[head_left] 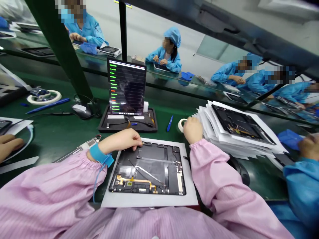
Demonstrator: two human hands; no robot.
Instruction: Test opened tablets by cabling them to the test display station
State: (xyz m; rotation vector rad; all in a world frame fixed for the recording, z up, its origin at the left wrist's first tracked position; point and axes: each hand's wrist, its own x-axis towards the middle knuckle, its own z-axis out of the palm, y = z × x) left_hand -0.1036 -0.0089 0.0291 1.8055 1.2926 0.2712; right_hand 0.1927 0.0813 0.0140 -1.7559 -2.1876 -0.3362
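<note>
Black and laid open, the tablet chassis (pixel 149 169) sat on a white sheet (pixel 149 200) at the near edge of the green counter (pixel 62 136). The left hand (pixel 124 139) pressed on its top edge, grip drawn together. The right hand (pixel 192 130), beside a stack of sheets (pixel 249 146), had its grip closed on a tape roll (pixel 181 124). It looked like a taping step, and the next move would call for a freed tape end.

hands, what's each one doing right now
Left hand: holds nothing, bent fingers press the top edge of the opened black tablet on white paper.
Right hand: curled around the small white tape roll.
</note>
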